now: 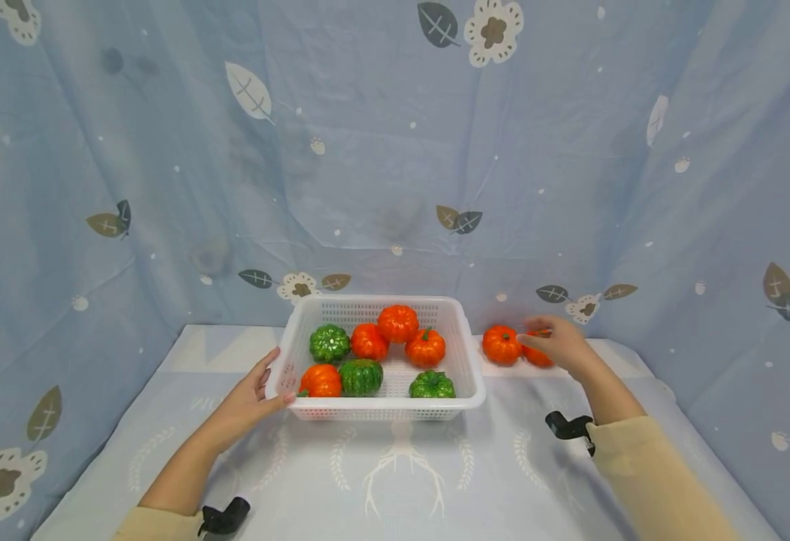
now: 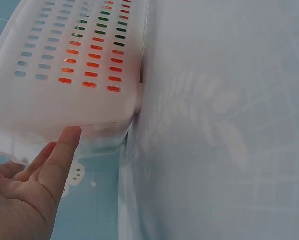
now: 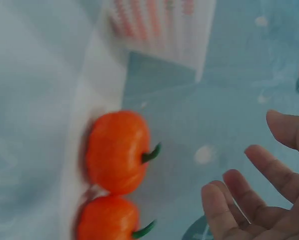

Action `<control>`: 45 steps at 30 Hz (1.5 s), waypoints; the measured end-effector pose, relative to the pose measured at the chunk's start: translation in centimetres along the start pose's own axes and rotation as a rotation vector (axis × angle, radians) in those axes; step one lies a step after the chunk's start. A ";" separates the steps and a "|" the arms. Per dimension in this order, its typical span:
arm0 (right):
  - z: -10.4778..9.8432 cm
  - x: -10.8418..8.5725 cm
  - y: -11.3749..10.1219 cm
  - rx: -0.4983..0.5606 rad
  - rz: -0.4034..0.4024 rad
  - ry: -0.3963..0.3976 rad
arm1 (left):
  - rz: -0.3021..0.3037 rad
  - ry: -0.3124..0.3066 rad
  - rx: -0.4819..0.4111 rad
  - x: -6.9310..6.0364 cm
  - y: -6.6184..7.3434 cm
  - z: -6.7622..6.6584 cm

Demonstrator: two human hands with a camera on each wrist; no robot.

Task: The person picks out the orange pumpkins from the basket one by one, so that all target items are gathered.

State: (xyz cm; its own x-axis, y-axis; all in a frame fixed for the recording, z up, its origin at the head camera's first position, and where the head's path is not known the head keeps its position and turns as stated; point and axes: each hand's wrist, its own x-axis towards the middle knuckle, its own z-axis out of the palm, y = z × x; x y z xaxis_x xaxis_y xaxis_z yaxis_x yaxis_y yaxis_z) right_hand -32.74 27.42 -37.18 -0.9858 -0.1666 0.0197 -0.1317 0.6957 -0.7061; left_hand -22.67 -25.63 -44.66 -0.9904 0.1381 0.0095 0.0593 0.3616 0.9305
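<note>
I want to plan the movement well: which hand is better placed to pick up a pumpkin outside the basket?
Probably the right hand: it hovers close to the two orange pumpkins outside the basket. The left hand is at the basket's opposite end, touching it.

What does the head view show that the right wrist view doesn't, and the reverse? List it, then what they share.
Only the head view shows the left hand at a corner of the basket, and the three green and four orange pumpkins inside it; the right wrist view gives just blurred colours through its holes.

Only the right wrist view shows the right hand's palm and the stem of the loose pumpkin farther from the basket.

Both show the basket, right hand, two loose pumpkins, table and curtain.
</note>
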 end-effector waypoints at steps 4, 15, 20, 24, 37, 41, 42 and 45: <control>0.4 0.3 -2.7 0.021 -0.056 -0.053 | 0.003 0.000 0.001 0.0 0.0 0.0; 2.5 1.7 -9.0 0.044 -0.100 -0.190 | -0.003 0.000 -0.018 -0.1 0.3 0.1; 3.6 2.4 -10.8 0.088 -0.111 -0.253 | -0.002 -0.011 -0.050 -0.2 0.1 0.3; 4.8 3.3 -12.0 0.128 -0.105 -0.284 | -0.005 -0.010 -0.041 -0.2 0.0 0.4; 9.7 7.5 -12.7 0.261 -0.050 -0.257 | 0.008 -0.002 -0.012 0.0 0.4 0.0; 11.0 8.5 -12.4 0.242 -0.007 -0.211 | 0.005 0.000 -0.009 -0.1 0.5 0.0; 11.3 8.7 -12.4 0.236 0.005 -0.202 | 0.005 -0.001 -0.015 -0.1 0.5 -0.1; 12.1 9.3 -12.2 0.214 0.027 -0.175 | 0.013 -0.009 -0.043 -0.3 0.3 -0.2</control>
State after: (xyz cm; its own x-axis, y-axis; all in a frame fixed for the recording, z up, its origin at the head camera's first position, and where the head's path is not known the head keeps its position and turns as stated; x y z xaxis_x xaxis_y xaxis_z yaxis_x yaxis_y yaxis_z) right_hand -39.08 8.92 -36.98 -0.9532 -0.2812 -0.1111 -0.0619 0.5412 -0.8386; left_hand -22.41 -25.69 -44.29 -0.9884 0.1507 0.0188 0.0668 0.3201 0.9450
